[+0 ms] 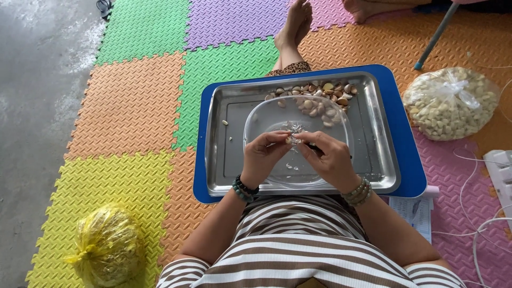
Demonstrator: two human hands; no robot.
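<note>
While held over clear plastic bowl in steel rectangular tray, small pale garlic clove pinched between left hand and right hand fingertips. Both grips closed on clove. Unpeeled clove heap at tray's far side. Yellow tied bag near left.

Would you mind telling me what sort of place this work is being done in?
Probably a home floor used as a workspace. Coloured foam mats cover bare concrete, the person sits barefoot with a metal tray on the lap, and a tied bag of garlic cloves lies beside them.
</note>
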